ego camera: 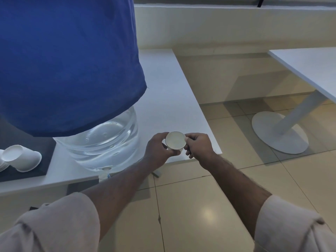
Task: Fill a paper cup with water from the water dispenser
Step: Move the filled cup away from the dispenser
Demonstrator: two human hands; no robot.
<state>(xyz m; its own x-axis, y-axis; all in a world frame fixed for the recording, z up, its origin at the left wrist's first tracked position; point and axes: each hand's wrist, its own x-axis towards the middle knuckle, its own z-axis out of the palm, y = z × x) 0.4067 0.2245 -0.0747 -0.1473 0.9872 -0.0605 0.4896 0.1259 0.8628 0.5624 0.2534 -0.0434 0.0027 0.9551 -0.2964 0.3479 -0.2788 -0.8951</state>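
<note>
A white paper cup is held upright between both hands, just above the front right corner of the white tabletop. The left hand is wrapped around the cup's left side, its fingers curled under and across the front of the wall. The right hand is pressed to the cup's right side, with the thumb at the rim and the remaining fingers folded in below. The cup's mouth is turned toward the camera; whether any water lies inside cannot be told.

A large clear water bottle is seen on the tabletop to the left of the cup, near the front edge, its upper part draped in a blue cloth cover. A small tap is seen at the bottle's base, overhanging the front edge, well left of the cup. Further left, a short stack of paper cups is laid on its side on a dark mat. Rolled pale sleeves are worn on both forearms. A second table's round base is seen on the tiled floor to the right.
</note>
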